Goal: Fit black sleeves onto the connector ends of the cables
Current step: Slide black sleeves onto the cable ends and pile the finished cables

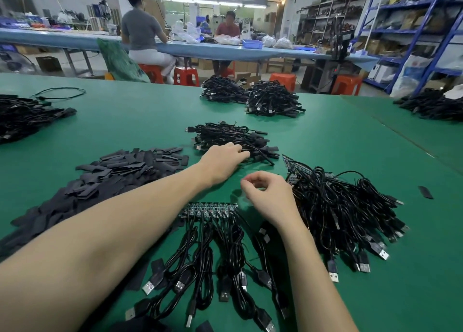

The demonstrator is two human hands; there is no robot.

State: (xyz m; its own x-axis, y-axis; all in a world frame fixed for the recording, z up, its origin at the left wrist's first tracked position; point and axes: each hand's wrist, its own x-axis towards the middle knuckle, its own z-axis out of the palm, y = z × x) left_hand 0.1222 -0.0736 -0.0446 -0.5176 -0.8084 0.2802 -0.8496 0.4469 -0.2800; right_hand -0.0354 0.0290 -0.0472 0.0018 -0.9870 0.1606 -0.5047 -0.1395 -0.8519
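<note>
A big heap of flat black sleeves (105, 181) lies at the left on the green table (325, 141). My left hand (223, 161) reaches forward and rests on the near edge of a pile of sleeved cables (233, 138); whether it holds anything I cannot tell. My right hand (268, 194) hovers over the table with fingers curled and thumb meeting fingertips; nothing shows in it. A row of cables with small circuit-board ends (210, 209) lies in front of me, USB plugs toward me. A tangled cable pile (345, 211) sits to the right.
More cable bundles (270, 101) lie farther back, another pile at the far left (22, 116) and at the far right (431, 103). A stray sleeve (426, 192) lies at the right. Two people sit at a blue bench behind, with orange stools and shelving.
</note>
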